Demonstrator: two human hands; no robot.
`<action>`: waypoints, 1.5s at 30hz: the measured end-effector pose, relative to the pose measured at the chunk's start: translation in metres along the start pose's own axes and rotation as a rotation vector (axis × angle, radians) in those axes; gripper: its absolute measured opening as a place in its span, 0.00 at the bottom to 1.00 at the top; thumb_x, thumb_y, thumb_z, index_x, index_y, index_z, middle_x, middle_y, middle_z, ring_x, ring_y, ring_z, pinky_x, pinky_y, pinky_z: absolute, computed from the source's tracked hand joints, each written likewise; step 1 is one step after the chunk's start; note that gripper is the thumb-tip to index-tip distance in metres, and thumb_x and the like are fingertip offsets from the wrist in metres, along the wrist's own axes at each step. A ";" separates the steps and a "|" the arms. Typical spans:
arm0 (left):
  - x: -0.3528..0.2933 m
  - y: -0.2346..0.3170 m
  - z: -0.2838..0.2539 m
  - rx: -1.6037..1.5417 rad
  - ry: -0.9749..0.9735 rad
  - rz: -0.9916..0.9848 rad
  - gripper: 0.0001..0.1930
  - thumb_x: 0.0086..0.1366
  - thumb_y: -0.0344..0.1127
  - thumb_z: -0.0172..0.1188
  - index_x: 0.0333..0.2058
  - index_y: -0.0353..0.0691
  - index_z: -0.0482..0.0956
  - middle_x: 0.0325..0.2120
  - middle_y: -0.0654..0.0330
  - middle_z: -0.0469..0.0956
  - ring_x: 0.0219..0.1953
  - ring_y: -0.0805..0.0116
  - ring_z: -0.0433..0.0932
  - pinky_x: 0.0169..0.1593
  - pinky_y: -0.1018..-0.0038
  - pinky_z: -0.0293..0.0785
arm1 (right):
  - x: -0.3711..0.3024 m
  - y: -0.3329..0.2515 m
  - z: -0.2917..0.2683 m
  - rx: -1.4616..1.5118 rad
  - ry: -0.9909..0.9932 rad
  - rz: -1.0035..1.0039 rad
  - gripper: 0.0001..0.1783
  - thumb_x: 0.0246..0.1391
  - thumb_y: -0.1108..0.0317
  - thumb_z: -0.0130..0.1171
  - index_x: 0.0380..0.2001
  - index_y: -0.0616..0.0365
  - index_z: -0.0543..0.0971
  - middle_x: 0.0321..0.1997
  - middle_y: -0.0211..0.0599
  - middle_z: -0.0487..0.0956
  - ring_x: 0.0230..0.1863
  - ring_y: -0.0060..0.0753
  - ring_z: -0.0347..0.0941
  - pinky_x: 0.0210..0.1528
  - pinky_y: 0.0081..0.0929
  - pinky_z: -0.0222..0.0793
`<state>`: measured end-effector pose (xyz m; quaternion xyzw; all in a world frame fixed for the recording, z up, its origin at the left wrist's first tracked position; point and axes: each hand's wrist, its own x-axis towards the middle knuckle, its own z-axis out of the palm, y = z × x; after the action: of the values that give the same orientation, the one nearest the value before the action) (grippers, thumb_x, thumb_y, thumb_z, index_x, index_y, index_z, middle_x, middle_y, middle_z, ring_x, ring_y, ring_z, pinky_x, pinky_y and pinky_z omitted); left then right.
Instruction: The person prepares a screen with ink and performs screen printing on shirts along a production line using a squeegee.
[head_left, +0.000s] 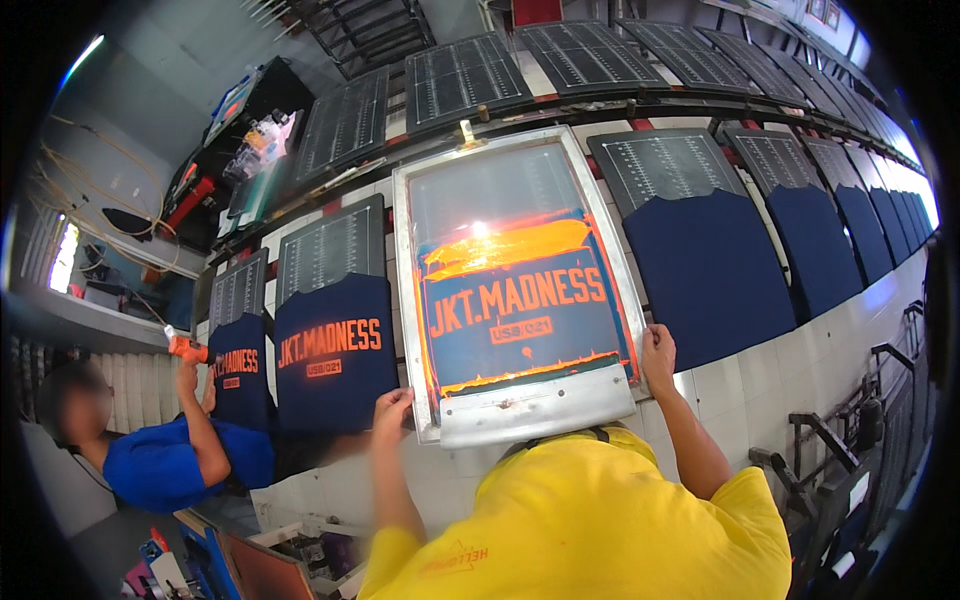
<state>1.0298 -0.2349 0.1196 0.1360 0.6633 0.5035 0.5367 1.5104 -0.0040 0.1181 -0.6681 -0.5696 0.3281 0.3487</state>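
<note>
Two hands stand well apart on opposite sides of a metal screen frame (pixel 404 250). The left hand (pixel 393 408) has its fingers closed on the lower left edge; the right hand (pixel 657 355) is curled around the right edge, a little higher up. Both forearms belong to a person in a yellow shirt (pixel 620 510). The frame lies in the middle of the row, between printed shirts on the left and plain ones on the right. Thick orange ink (pixel 510 250) forms a band across its mesh, with orange lettering below, and a broad metal bar (pixel 535 408) lies across its lower end. A small clamp (pixel 467 136) sits at its top edge.

Just to the left, a navy shirt (pixel 335 385) with orange lettering covers a dark board (pixel 332 245). Farther left, a co-worker (pixel 190 465) in blue holds an orange-and-white tool (pixel 187 347) near another printed shirt (pixel 240 395). To the right, plain navy shirts (pixel 705 270) cover a line of similar boards.
</note>
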 end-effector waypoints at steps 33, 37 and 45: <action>-0.079 -0.046 0.381 0.074 0.519 0.344 0.16 0.68 0.36 0.57 0.45 0.26 0.80 0.30 0.66 0.78 0.32 0.77 0.72 0.38 0.80 0.69 | 0.182 0.090 -0.293 0.050 -0.152 0.013 0.16 0.61 0.63 0.48 0.31 0.67 0.78 0.25 0.26 0.70 0.30 0.20 0.61 0.34 0.28 0.63; -0.063 -0.068 0.446 0.131 0.466 0.370 0.16 0.68 0.36 0.57 0.42 0.26 0.81 0.37 0.56 0.81 0.39 0.71 0.77 0.46 0.75 0.72 | 0.216 0.109 -0.355 -0.035 -0.115 0.054 0.21 0.61 0.61 0.49 0.40 0.71 0.80 0.32 0.35 0.78 0.36 0.26 0.68 0.42 0.29 0.66; -0.059 -0.061 0.506 0.236 0.442 0.383 0.15 0.67 0.36 0.57 0.41 0.26 0.81 0.37 0.49 0.81 0.40 0.62 0.80 0.45 0.70 0.73 | 0.244 0.155 -0.384 -0.035 0.002 0.111 0.20 0.61 0.60 0.50 0.37 0.72 0.78 0.30 0.33 0.74 0.34 0.27 0.65 0.41 0.30 0.63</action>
<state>1.5039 -0.0408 0.1457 0.2069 0.7800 0.5324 0.2556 1.9473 0.1857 0.1862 -0.7050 -0.5369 0.3361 0.3189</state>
